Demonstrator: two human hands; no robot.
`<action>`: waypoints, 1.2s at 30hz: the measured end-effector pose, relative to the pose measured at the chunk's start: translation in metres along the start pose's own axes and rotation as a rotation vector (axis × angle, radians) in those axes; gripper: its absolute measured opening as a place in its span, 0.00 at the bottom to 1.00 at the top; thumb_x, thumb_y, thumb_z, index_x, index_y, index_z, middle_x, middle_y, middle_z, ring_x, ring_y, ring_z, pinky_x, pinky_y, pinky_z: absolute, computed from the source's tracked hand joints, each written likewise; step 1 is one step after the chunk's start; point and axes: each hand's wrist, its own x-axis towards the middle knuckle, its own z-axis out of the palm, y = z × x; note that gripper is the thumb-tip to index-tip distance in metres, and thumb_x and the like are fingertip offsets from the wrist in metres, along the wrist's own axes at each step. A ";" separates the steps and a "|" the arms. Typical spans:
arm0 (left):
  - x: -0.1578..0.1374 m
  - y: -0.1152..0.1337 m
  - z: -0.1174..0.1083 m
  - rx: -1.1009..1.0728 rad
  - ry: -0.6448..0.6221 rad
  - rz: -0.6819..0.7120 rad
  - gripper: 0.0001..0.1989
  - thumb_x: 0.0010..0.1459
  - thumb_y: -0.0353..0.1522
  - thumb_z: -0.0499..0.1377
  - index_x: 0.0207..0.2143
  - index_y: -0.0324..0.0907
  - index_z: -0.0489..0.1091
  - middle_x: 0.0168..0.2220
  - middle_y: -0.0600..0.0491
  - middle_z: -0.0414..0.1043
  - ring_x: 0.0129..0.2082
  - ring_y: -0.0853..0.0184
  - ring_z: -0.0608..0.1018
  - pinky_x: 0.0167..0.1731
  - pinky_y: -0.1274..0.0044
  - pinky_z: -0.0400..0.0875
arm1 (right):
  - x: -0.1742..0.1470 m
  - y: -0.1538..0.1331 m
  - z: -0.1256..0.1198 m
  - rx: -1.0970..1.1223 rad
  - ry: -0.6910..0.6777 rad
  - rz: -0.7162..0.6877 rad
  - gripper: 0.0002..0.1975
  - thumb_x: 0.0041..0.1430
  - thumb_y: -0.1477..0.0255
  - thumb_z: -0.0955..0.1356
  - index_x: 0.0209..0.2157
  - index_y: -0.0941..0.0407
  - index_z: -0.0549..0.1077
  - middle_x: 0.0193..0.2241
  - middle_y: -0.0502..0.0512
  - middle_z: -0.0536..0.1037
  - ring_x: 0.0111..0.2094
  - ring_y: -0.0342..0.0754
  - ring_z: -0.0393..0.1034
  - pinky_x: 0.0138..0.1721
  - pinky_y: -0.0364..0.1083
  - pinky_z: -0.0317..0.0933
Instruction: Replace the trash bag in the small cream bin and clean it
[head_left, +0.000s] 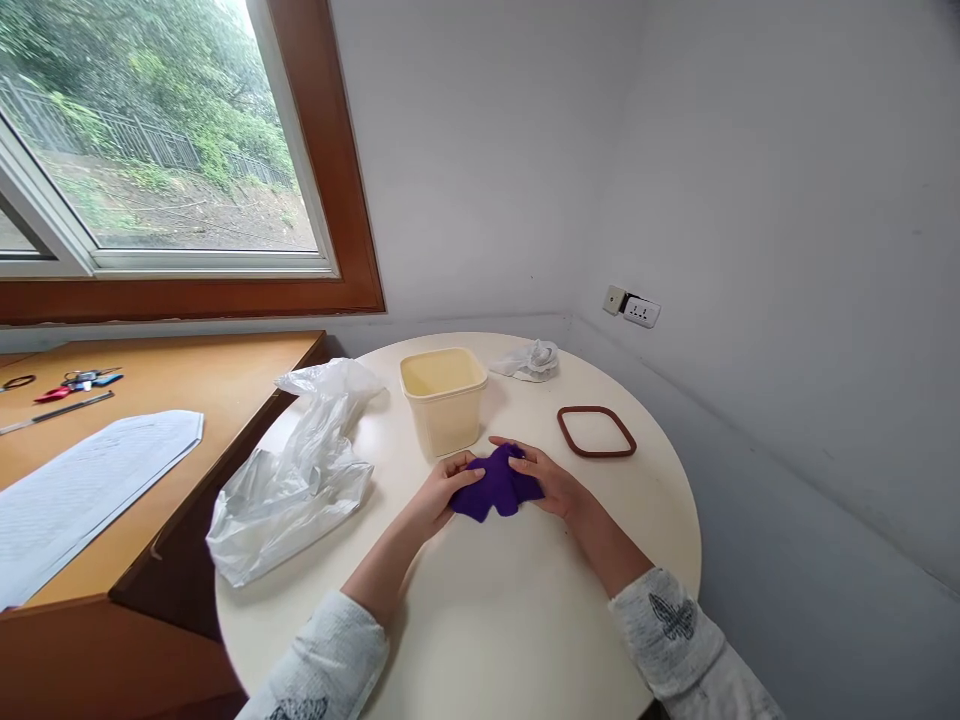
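Observation:
A purple cloth (496,486) is stretched between my two hands, just in front of the cream plastic bin. My left hand (442,488) pinches its left side, thumb on top and fingers underneath. On the other side my right hand (546,478) grips the cloth's right part, with the thumb pressed on it. The cloth's lower edge hangs in uneven folds. Right behind the hands stands the open cream bin (448,415), upright. To the right of my right hand a brown rounded-square ring (598,454) lies flat.
The round white table (510,630) bears a crumpled clear plastic bag (307,470) on the left and a smaller bunched bag (534,360) at the back. A wooden desk (217,365) with papers (105,485) and keys (82,380) adjoins at left. Walls with a socket (642,311) close off the right.

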 end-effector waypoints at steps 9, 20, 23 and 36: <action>0.001 0.003 -0.004 -0.164 0.030 -0.010 0.10 0.46 0.30 0.64 0.26 0.40 0.63 0.25 0.58 0.67 0.24 0.74 0.71 0.27 0.82 0.67 | 0.005 0.001 -0.002 -0.057 0.024 0.048 0.25 0.45 0.75 0.72 0.47 0.54 0.70 0.43 0.52 0.74 0.41 0.46 0.70 0.41 0.44 0.64; 0.007 -0.004 -0.004 -0.268 0.060 -0.101 0.06 0.50 0.29 0.62 0.27 0.36 0.68 0.24 0.54 0.69 0.25 0.73 0.73 0.28 0.82 0.69 | 0.007 -0.001 -0.010 -0.050 0.180 0.031 0.34 0.46 0.72 0.72 0.56 0.48 0.61 0.32 0.49 0.74 0.31 0.43 0.68 0.31 0.44 0.63; 0.008 -0.008 -0.004 -0.278 0.027 -0.173 0.08 0.53 0.31 0.61 0.33 0.34 0.70 0.27 0.50 0.73 0.27 0.70 0.76 0.31 0.80 0.71 | 0.006 -0.004 -0.008 -0.048 0.192 0.009 0.35 0.46 0.71 0.72 0.57 0.45 0.60 0.35 0.49 0.74 0.34 0.44 0.68 0.31 0.43 0.63; 0.005 -0.001 0.007 -0.160 -0.116 -0.220 0.16 0.52 0.30 0.62 0.44 0.33 0.70 0.35 0.44 0.76 0.30 0.70 0.78 0.32 0.83 0.72 | 0.015 -0.002 -0.004 -0.135 0.165 -0.066 0.35 0.41 0.69 0.74 0.54 0.50 0.64 0.30 0.48 0.75 0.32 0.42 0.69 0.39 0.43 0.61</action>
